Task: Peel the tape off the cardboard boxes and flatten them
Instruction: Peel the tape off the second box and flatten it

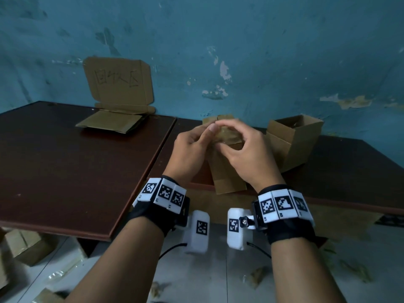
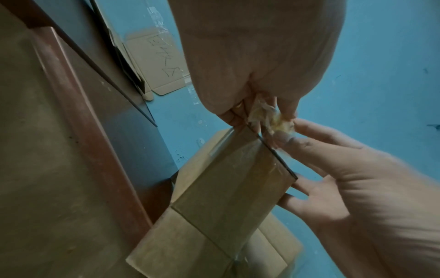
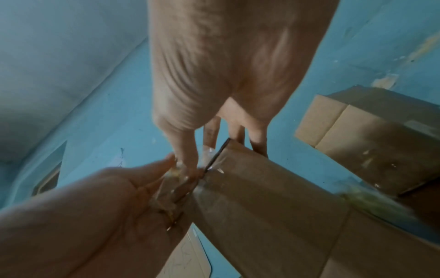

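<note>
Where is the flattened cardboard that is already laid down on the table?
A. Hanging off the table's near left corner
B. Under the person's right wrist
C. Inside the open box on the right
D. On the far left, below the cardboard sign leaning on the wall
D: in the head view the flattened cardboard lies on the table below the cardboard sign, left of both hands.

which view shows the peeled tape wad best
The left wrist view: the crumpled clear tape sits in the open at the flattened box's top edge, pinched between the left hand and right hand. The right wrist view shows it too, partly behind fingers. In the head view, both hands mostly hide it.
</note>
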